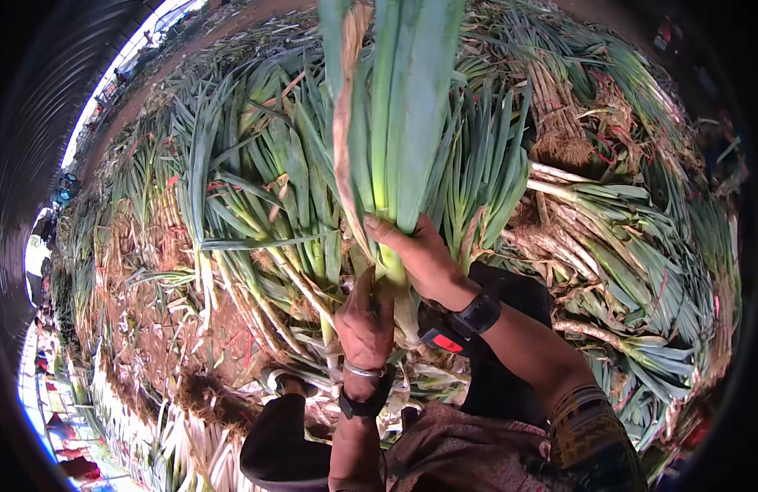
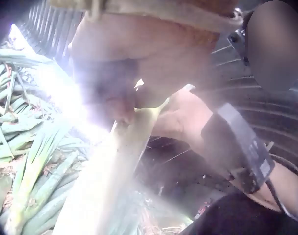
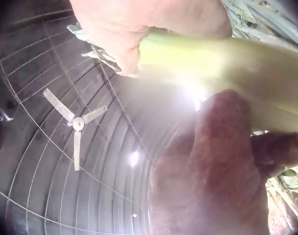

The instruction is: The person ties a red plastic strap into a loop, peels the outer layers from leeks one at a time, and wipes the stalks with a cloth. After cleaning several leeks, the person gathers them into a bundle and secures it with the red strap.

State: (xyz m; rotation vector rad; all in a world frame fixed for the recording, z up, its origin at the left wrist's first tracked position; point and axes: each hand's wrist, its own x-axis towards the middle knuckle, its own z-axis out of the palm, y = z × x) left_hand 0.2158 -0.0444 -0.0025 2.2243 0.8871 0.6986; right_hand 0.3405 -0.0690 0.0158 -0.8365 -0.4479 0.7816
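Note:
A large leek [image 1: 393,197] stands upright before the body in the head view, its broad green leaves reaching the top edge and a dry brown leaf [image 1: 343,123] along its left side. My right hand [image 1: 424,256] grips the stalk where the leaves begin. Just below, my left hand [image 1: 367,324] has its fingers curled round the pale lower stalk. In the left wrist view the stalk [image 2: 97,181] is pale and blurred under my left hand [image 2: 139,58]. The right wrist view has the stalk [image 3: 227,61] between my right hand [image 3: 163,19] and my left hand [image 3: 212,171].
Piles of leeks [image 1: 272,172] lie around on the ground, with tied bundles [image 1: 559,115] at the upper right and pale stalks [image 1: 182,451] at the lower left. A shoe [image 1: 289,382] is near the left forearm. A ceiling fan [image 3: 78,123] hangs under the ribbed roof.

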